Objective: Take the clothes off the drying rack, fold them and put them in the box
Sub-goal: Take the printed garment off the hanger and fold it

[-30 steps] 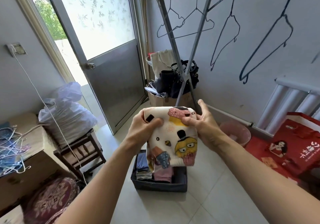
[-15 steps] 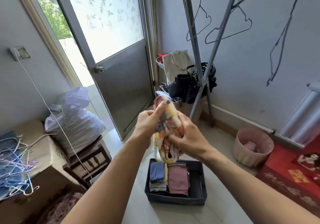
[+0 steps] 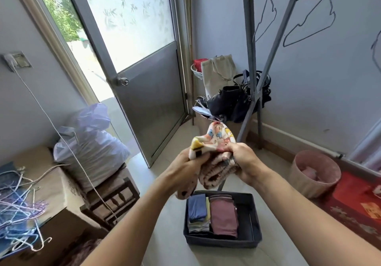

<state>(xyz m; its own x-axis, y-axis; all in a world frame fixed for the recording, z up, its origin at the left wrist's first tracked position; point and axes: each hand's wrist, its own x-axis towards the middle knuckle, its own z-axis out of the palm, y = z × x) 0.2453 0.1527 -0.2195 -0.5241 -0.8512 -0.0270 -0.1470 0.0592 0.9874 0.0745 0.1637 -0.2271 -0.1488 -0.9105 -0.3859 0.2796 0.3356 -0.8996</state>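
Observation:
A cream cartoon-print garment (image 3: 214, 140), bunched into a thick fold, hangs in the air between both hands. My left hand (image 3: 185, 169) grips its left side and my right hand (image 3: 245, 160) grips its right side. Directly below on the floor sits a dark box (image 3: 255, 220) with folded blue (image 3: 196, 207) and mauve (image 3: 223, 217) clothes inside; its right part shows bare bottom. The grey drying rack (image 3: 250, 59) stands behind, with empty wire hangers (image 3: 309, 18) hanging on it.
A half-open metal door (image 3: 148, 92) lies ahead. At left are a white sack (image 3: 90, 148) on a wooden stool (image 3: 111, 195) and a cardboard box with loose hangers (image 3: 18, 208). Bags (image 3: 237, 98) crowd the corner. A pink bin (image 3: 315, 173) and red bag (image 3: 360, 201) stand right.
The garment went from a flat folded panel held upright to a doubled-over bundle gripped between both hands. The view turned left, so the box now lies further right.

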